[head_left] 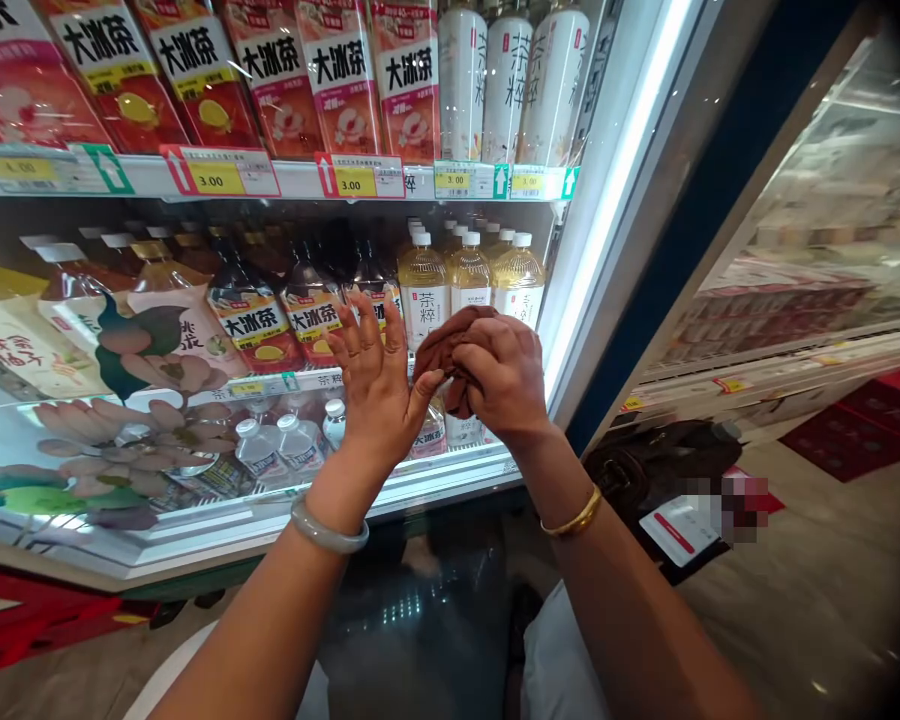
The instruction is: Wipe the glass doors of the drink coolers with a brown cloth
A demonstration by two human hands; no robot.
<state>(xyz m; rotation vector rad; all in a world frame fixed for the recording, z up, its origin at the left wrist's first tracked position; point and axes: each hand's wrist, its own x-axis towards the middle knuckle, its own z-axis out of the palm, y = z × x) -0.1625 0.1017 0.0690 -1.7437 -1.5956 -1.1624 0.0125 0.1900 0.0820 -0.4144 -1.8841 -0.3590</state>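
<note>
Head view: right hand [504, 378] clamps a brown cloth [444, 350] (bunched) near the cooler bottles [469, 275]; left hand [375, 385], fingers spread, touches its edge. Best to gather folds evenly.

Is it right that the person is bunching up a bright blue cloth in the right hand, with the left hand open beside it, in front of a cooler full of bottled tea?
Not quite. The head view shows the cloth is reddish brown, not bright blue. The rest holds: the right hand bunches it, the left hand is open beside it, and the cooler shelf behind carries bottled tea.
</note>
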